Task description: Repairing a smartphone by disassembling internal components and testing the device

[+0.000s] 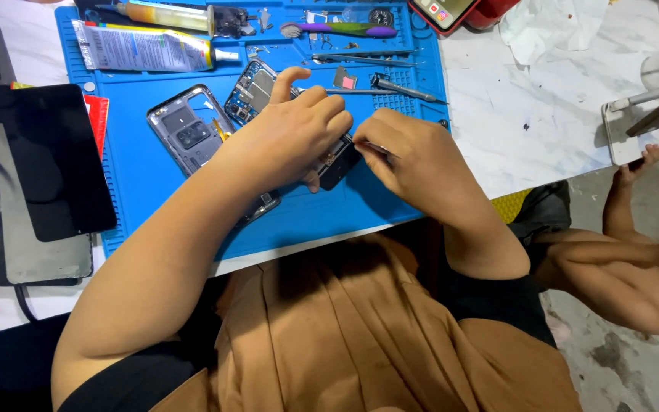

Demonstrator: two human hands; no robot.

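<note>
The left hand (295, 137) presses down and grips the opened phone (268, 107) on the blue mat (146, 175), steadying it. The right hand (413, 152) pinches thin tweezers (368, 145), tip meeting the phone's dark lower end, for close work.

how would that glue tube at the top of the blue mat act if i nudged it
The glue tube looks soft and partly squeezed flat, so it would probably dent, not resist. Lying on its flattened side on the blue mat, it seems unlikely to roll, and likely slides little.

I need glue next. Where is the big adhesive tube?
The adhesive tube lies at the blue mat's top-left corner, above the grey back cover.
</note>
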